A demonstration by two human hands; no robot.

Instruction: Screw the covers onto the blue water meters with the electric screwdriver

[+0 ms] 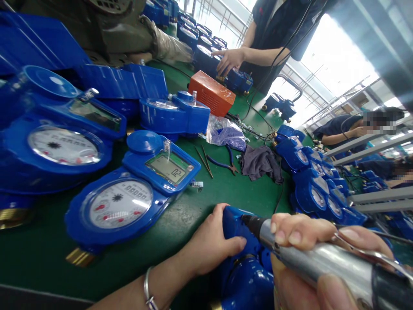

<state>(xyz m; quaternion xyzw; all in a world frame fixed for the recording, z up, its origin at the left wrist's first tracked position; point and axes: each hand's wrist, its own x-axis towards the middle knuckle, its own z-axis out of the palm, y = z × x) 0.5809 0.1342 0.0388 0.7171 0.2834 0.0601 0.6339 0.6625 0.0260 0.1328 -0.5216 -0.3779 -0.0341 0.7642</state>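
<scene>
A blue water meter [248,280] lies on the green bench right below me, its dial out of sight. My left hand [216,241] grips its upper end, thumb across the near side. In my right hand [309,241] is a silver electric screwdriver [318,262], fingers wrapped round the barrel and its lever. The dark tip meets the blue casing beside my left fingers; the screw, if any, is hidden. To the left, another water meter [122,202] rests face up, its small display lit.
More blue meters [64,142] crowd the left, and rows [316,185] stand at right. Pliers [222,162], tweezers [204,161], a grey cloth [261,163], a plastic bag [226,133] and an orange box [211,92] lie mid-bench. A co-worker's hand [230,60] touches meters beyond.
</scene>
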